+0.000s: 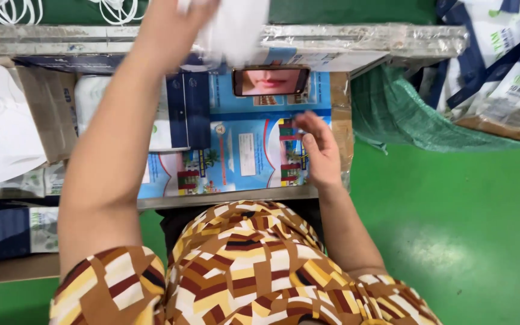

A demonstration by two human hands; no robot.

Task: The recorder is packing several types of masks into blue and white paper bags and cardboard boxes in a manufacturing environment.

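My left hand [176,18] is raised at the top of the view and grips a white mask [236,27], which is blurred. My right hand [317,150] rests with fingers apart on the right part of a flat blue printed carton sheet [242,150] lying on the metal work table [224,197]. A phone [271,81] stands propped on its side just beyond the sheet, its screen lit. A dark blue and white pack [176,111] lies under my left forearm.
White masks [1,132] are piled at the left beside a cardboard box [46,111]. Blue and white packs [13,232] lie at the lower left. A green mesh bag [392,108] and stacked printed bags [501,66] stand at the right on a green floor [452,229].
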